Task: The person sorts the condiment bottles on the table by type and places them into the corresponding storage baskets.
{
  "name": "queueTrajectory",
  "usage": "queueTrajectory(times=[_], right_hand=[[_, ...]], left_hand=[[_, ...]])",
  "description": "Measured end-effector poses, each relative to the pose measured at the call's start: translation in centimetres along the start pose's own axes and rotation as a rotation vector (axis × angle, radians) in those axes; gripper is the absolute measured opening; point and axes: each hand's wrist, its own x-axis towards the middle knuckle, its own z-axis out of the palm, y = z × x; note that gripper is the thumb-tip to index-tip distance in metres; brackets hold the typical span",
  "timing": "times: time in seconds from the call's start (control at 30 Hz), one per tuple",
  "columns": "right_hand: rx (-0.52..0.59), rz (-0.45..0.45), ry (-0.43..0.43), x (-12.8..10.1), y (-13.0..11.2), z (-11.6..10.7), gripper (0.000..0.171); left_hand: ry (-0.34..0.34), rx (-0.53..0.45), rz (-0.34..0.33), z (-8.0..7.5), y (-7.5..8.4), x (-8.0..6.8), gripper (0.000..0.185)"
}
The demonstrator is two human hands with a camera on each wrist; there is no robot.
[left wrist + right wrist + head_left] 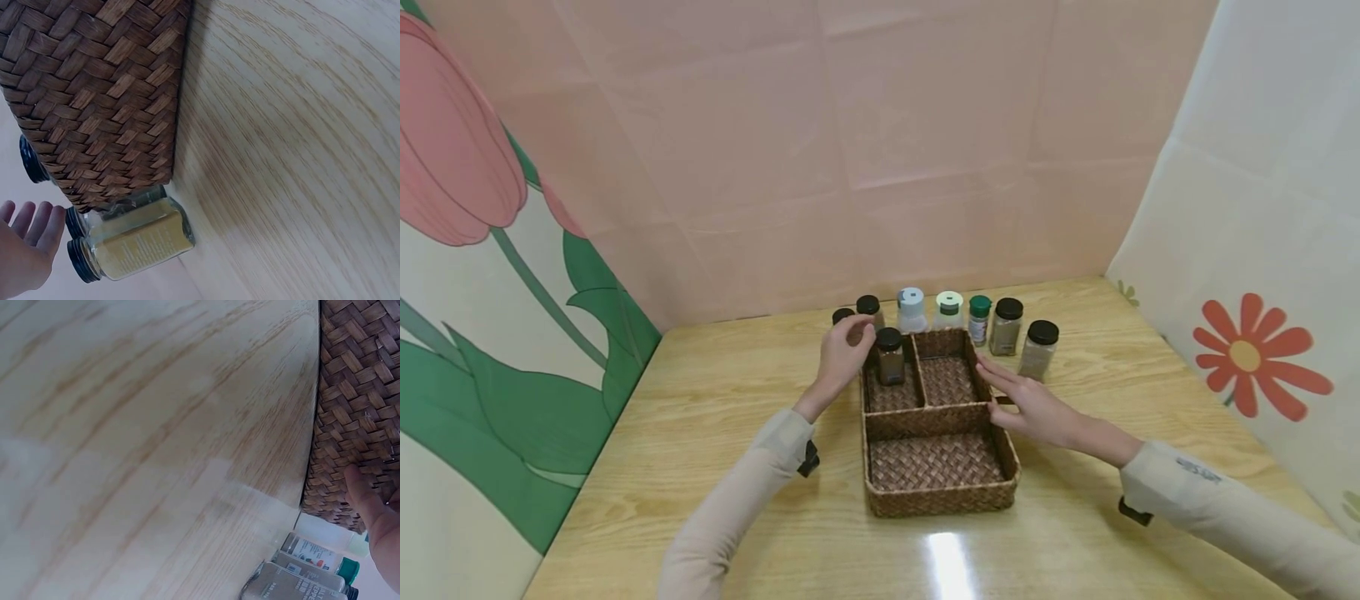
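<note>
A brown woven basket point(942, 498) with three compartments stands on the table. In its back left compartment is a jar point(891, 367) with a black lid and dark contents, upright. My left hand point(844, 357) is raised beside that jar, above the basket's left rim, fingers loosely bent. The left wrist view shows the hand point(28, 250) with fingers extended and nothing in them. My right hand point(1037, 408) rests against the basket's right side with fingers fairly straight. In the right wrist view, one finger point(362, 490) touches the woven outer wall.
Behind the basket stand several bottles, among them a blue-capped one point(912, 310), a pale-capped one point(948, 310) and a green-capped one point(979, 320). Two black-lidded jars point(1006, 329) point(1037, 354) stand at the right. Other black-lidded jars point(868, 307) are at the back left, partly hidden.
</note>
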Motion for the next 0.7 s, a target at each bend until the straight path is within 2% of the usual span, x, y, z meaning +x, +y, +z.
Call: queueTrajectory(times=[0.23,0.7], right_hand=[[0.005,0.006,-0.004,0.0,0.0,0.0,0.062],[0.004,0.008,0.004,0.0,-0.3,0.0,0.062]], left_hand=[[0.076,0.016,0.022,-0.1,-0.2,0.1,0.023],[0.192,-0.053,0.075,-0.4,-1.3,0.0,0.020]])
